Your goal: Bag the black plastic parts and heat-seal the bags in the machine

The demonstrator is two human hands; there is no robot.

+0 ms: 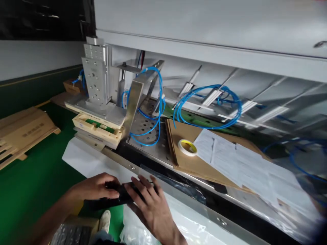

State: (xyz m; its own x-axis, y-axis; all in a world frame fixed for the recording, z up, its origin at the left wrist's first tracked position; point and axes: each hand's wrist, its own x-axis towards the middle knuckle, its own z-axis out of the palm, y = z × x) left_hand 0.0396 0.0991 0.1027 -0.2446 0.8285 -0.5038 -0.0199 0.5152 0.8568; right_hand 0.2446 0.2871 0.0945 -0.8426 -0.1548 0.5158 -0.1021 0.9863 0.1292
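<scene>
Around, a tape roll [186, 152] and papers [230, 160] lie on cardboard [180, 131] across the machine bed [153, 152], above green flooring [33, 183]; the left hand [99, 186] and right hand [152, 200] clasp a black object [124, 194].

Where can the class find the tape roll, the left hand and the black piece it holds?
Tape roll [185, 151]: head view, front of its white rim.
Left hand [98, 187]: head view, middle of the hand.
Black piece [124, 194]: head view, bare part beside the thumb.
</scene>
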